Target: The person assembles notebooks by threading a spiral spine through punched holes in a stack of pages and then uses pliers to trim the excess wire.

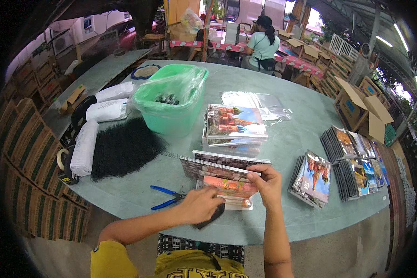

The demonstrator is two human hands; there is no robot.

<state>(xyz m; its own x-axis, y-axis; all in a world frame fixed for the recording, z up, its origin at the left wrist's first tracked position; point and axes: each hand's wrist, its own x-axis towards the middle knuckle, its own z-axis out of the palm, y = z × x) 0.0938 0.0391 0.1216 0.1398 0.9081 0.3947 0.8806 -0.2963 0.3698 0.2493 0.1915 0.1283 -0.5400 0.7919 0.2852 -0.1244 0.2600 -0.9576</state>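
Both hands meet over a small stack of notebooks [227, 187] at the near edge of the grey-green table [292, 139]. On this stack the left hand [200, 205] is curled, fingers closed against its left side with a dark piece poking out beneath the palm, while the right hand [266, 183] pinches the top right corner between thumb and fingers. A colourful picture cover in red, orange and blue tops the stack, and a notebook with a wire spiral along its upper edge [222, 163] lies just behind it. Blue-handled pliers [167, 197] rest just left of the left hand. Farther back stands a green plastic tub [171, 99] lined with a clear bag, holding a little clump of dark pieces at the bottom. Beside it a taller stack of picture-cover notebooks [234, 127] rises, with clear plastic sleeves [259, 104] behind. A heap of black wire spirals [123, 148] and white wrapped rolls [84, 148] lie left; an open cardboard box [359, 104] stands far right.
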